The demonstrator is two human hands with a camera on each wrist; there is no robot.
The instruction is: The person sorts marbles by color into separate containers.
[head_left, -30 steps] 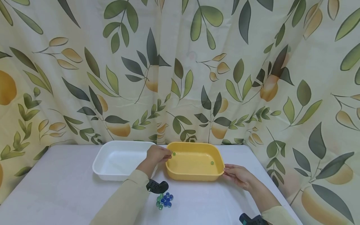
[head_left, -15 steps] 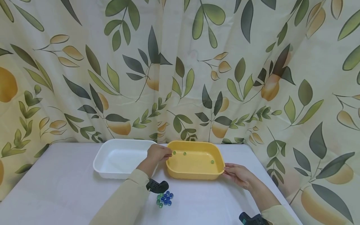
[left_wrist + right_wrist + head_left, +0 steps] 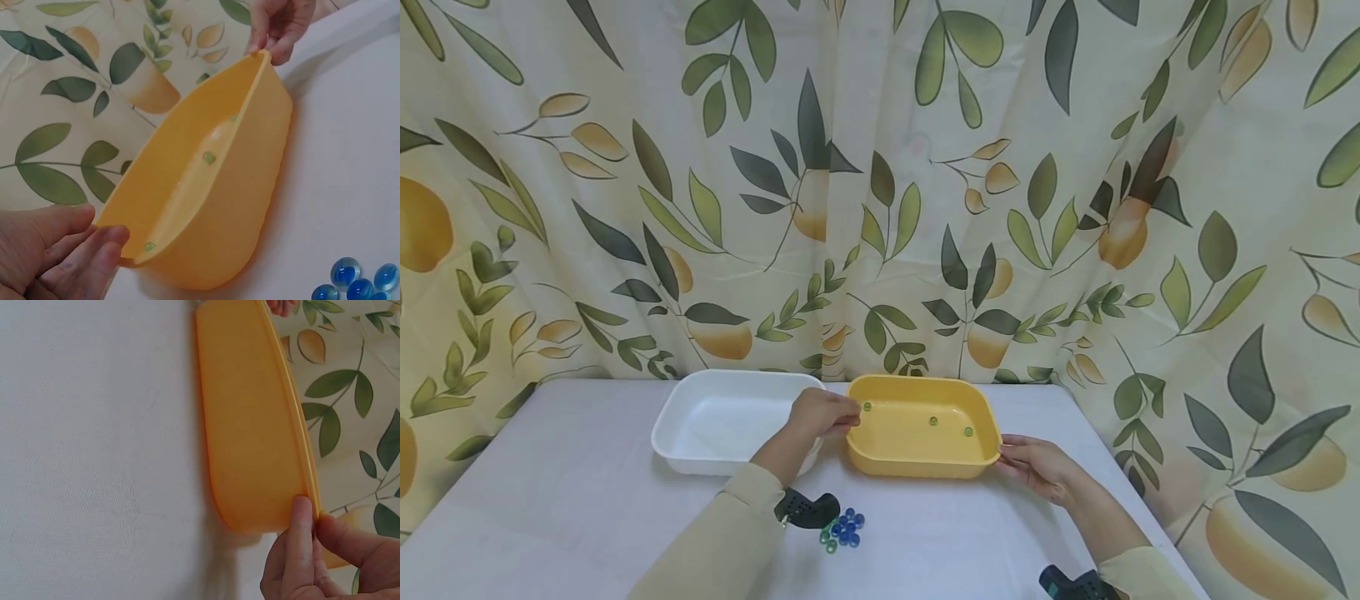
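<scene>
My left hand (image 3: 823, 414) grips the left rim of a yellow plastic tub (image 3: 922, 467), its fingertips right at the edge in the left wrist view. At the opposite end, my right hand (image 3: 1036, 467) pinches the rim between thumb and fingers, as the right wrist view shows. Three green glass marbles lie inside the tub: one marble (image 3: 867, 407) close to the left hand, another marble (image 3: 933, 421) right of the middle, and a third marble (image 3: 968, 432) toward the right end.
A white tub (image 3: 722, 462) stands to the left, partly behind the left hand. Nearer on the white-covered table (image 3: 947, 542) sits a cluster of blue marbles (image 3: 848, 525) with green marbles (image 3: 831, 546) beside it. A leaf-patterned curtain (image 3: 880, 183) hangs behind.
A green marble has come into view near the left hand and moved rightward across the tub floor. Both hands keep their hold; the left forearm has shifted slightly left.
</scene>
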